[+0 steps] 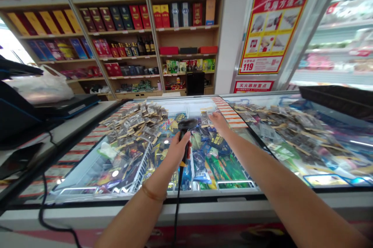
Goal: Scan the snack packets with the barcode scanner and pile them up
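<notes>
My left hand point(178, 149) is wrapped round the handle of a black barcode scanner point(186, 124), its head blurred and facing away from me. A black cable runs down from the scanner's handle over the freezer's front edge. Farther out and to the right, my right hand point(219, 120) pinches a small clear packet point(206, 116) with a tan edge above the glass top. To the left, a heap of similar small packets point(140, 121) lies on the glass. Beneath the glass of the chest freezer point(201, 209), colourful wrapped goods fill wire baskets.
Another heap of packets point(294, 123) lies on the right-hand glass, beside a black tray point(338, 102). A counter at left holds a white plastic bag point(43, 86) and dark equipment. Boxed goods line the back shelves point(122, 38). A black cable point(43, 201) hangs at lower left.
</notes>
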{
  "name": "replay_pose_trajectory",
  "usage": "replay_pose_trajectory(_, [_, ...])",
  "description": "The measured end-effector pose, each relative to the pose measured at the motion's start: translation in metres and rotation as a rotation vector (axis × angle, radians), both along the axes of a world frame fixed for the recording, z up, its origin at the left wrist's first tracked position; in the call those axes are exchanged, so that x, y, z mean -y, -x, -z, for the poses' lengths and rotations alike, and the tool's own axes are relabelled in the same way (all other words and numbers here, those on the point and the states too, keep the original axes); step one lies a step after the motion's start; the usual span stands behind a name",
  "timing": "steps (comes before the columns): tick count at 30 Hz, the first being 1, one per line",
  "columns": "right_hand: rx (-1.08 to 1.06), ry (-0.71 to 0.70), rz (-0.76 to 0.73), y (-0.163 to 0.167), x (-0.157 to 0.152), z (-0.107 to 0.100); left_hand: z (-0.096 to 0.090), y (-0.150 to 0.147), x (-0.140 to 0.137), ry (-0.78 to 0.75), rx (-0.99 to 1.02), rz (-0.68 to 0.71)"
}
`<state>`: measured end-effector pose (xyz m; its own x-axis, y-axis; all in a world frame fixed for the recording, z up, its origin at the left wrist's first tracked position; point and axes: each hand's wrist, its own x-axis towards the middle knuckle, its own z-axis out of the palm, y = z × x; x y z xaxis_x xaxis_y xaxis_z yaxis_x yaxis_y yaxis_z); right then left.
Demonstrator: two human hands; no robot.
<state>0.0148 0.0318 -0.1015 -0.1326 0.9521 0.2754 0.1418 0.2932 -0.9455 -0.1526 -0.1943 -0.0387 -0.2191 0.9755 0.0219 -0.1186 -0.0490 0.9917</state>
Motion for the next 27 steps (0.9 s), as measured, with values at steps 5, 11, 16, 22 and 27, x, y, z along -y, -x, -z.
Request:
replay_pose_trajectory(5, [0.140,0.097,0.150,0.022,0.004,-0.016,-0.017,0.045,0.026,-0.001,0.020,-0.130])
replay_pose_trajectory(11, [0.034,0.165,-0.077,0.113,0.018,-0.063,-0.020,0.121,0.074,0.030,-0.020,-0.349])
replay_pose_trajectory(16, [0.045,0.111,-0.161,0.214,0.027,-0.099,-0.019,0.164,0.105,0.088,-0.003,-0.478])
replay_pose_trajectory(22, [0.311,0.064,-0.148,0.287,0.034,-0.105,-0.016,0.180,0.121,0.067,-0.003,-0.513])
replay_pose_trajectory(27, [0.496,0.011,-0.257,0.285,0.041,-0.106,-0.016,0.176,0.115,0.059,0.007,-0.483])
